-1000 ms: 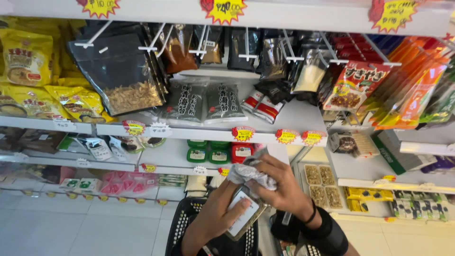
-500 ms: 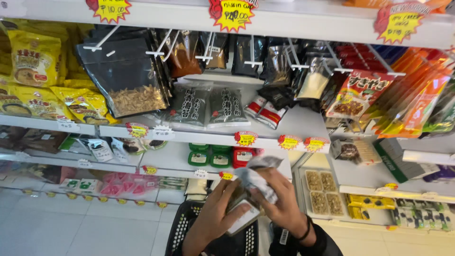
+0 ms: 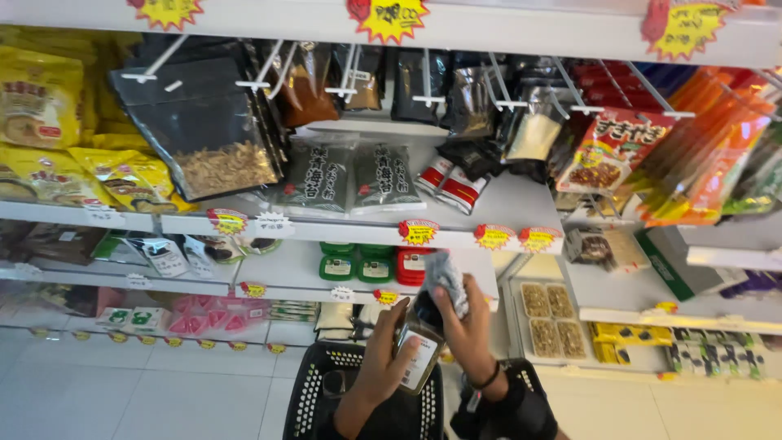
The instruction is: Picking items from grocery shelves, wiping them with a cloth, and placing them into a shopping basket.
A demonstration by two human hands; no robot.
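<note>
My left hand (image 3: 380, 367) grips a small glass jar (image 3: 420, 352) with a pale label, held tilted over a black shopping basket (image 3: 314, 391). My right hand (image 3: 466, 330) is closed on a crumpled grey cloth (image 3: 446, 279), pressed on the top of the jar. A dark band circles my right wrist, above a black sleeve. Both hands sit low in the head view, in front of white shop shelves.
White shelves (image 3: 326, 228) carry yellow packets (image 3: 41, 98) at left, a large dark bag of flakes (image 3: 204, 130) on hooks, dark seaweed packs (image 3: 346, 178), green and red tubs (image 3: 375, 265), and orange packets (image 3: 700, 155) at right. Pale tiled floor lies at lower left.
The cloth and my right hand have shifted up onto the jar's top. The jar has turned more upright. The view has tipped slightly downward, with the basket showing more.
</note>
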